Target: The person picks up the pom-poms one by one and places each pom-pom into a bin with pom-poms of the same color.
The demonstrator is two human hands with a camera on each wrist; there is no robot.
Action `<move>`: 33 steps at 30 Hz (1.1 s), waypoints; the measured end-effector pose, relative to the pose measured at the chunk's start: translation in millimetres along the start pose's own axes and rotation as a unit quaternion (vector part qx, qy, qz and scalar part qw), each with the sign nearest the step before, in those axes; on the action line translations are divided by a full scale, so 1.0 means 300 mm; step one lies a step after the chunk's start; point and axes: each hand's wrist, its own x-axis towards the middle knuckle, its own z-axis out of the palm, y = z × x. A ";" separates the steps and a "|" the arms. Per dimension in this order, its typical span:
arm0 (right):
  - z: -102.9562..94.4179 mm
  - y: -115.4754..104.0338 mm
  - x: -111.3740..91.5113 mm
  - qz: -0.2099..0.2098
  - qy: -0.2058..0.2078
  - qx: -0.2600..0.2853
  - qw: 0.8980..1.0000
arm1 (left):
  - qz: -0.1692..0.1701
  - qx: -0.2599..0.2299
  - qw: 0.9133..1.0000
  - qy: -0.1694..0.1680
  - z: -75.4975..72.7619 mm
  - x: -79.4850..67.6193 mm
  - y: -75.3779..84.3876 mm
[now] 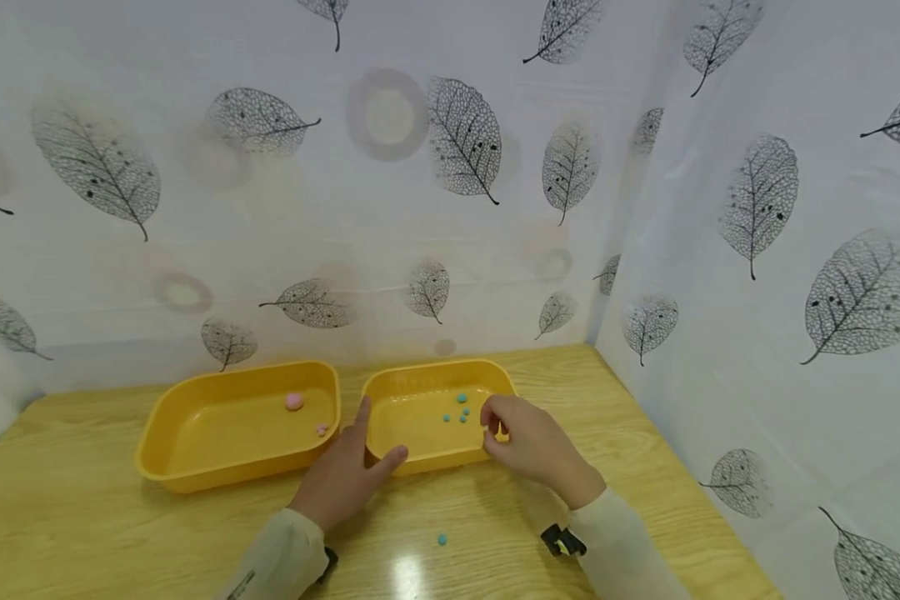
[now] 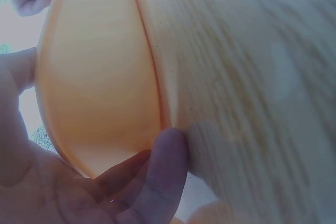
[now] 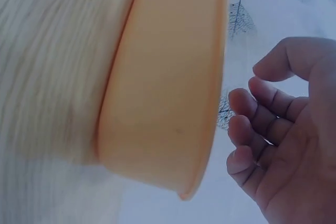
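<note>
My left hand [image 1: 345,471] grips the near left corner of the right yellow tray [image 1: 427,460]. Its thumb lies along the front rim, and in the left wrist view bent fingers [image 2: 168,163] reach round the tray wall [image 2: 100,77]. My right hand [image 1: 528,437] hovers over that tray's right end, fingers loosely curled. A gap shows between thumb and index finger, with nothing seen in it. Several small teal balls lie inside this tray, one bigger teal ball [image 1: 462,398] among them. Another teal ball [image 1: 442,540] is on the table in front.
To the left stands a second yellow tray [image 1: 217,477], holding a pink ball [image 1: 293,402] and some smaller pink pieces [image 1: 322,430]. Both trays sit on a wood-grain table [image 1: 67,500]. A leaf-patterned white curtain [image 1: 345,217] hangs behind it and along the right side.
</note>
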 end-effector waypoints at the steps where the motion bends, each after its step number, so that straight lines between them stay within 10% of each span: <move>1: -0.004 -0.006 0.001 -0.005 -0.004 0.003 1.000 | 0.000 0.000 1.000 0.000 -0.001 0.001 0.000; 13: 0.018 -0.116 -0.016 -0.116 -0.178 0.061 0.975 | -0.001 0.002 1.000 -0.002 0.006 0.009 -0.001; 19: 0.115 -0.181 -0.029 -0.151 -0.252 0.004 0.956 | 0.008 0.000 1.000 0.004 0.002 0.007 -0.008; 33: 0.149 -0.199 -0.044 -0.155 -0.288 -0.035 0.944 | 0.013 -0.016 1.000 -0.003 0.002 0.004 -0.012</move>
